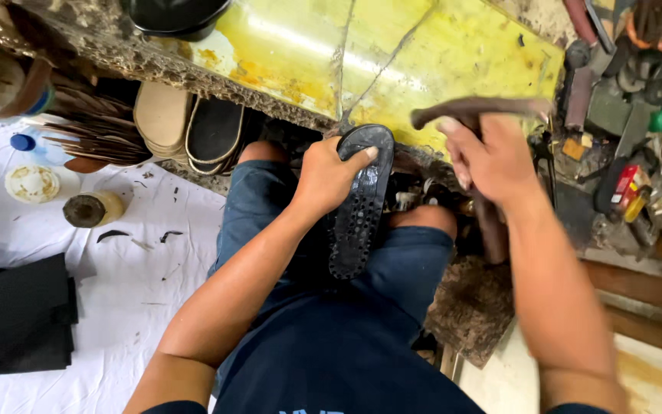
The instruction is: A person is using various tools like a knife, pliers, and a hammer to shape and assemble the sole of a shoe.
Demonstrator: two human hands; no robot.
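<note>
**Sole on the lap, one hand on it, one on a dark tool**

Sole (360,201), one black piece with rows of small holes, stands tilted on the person's lap at picture centre, its rounded top at 12 o'clock against the edge of the yellow worktop (392,54). One left hand (329,175) is closed around the sole's upper end, thumb across its face. One right hand (492,157), at 3 o'clock from the sole and just beside it, is curled tight on one dark, blurred tool (465,110) that crosses above its knuckles. At 10 o'clock, under the worktop, stacked soles (189,126) lean in two piles, one tan, one black. At 9 o'clock, on the white cloth (116,291), sit one capped jar (95,208) and one round lid (32,183).
</note>
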